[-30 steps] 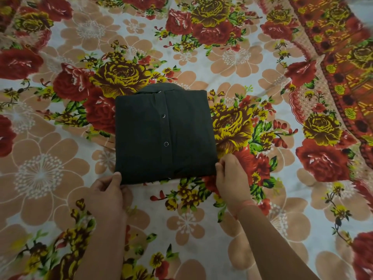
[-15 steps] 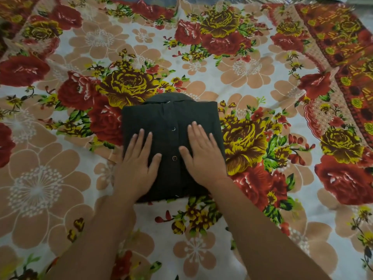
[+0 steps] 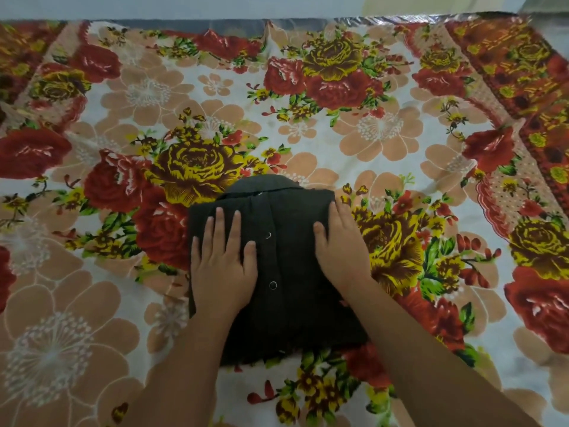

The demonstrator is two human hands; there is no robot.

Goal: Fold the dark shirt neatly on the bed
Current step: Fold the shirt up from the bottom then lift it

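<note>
Both hands, left hand (image 3: 223,263) and right hand (image 3: 341,245), lie spread flat on the folded dark shirt (image 3: 277,266) mid-bed (image 3: 400,143); soft, light, floppy cloth probably lifts best by its side edges.

Left hand (image 3: 224,266): a second ago pinching the near left corner of the shirt (image 3: 286,272); now flat on its left half, fingers spread.
Right hand (image 3: 341,251): from the near right corner to mid-shirt, now slid out to the right edge.
View: more of the far bed edge (image 3: 191,26) shows.
</note>
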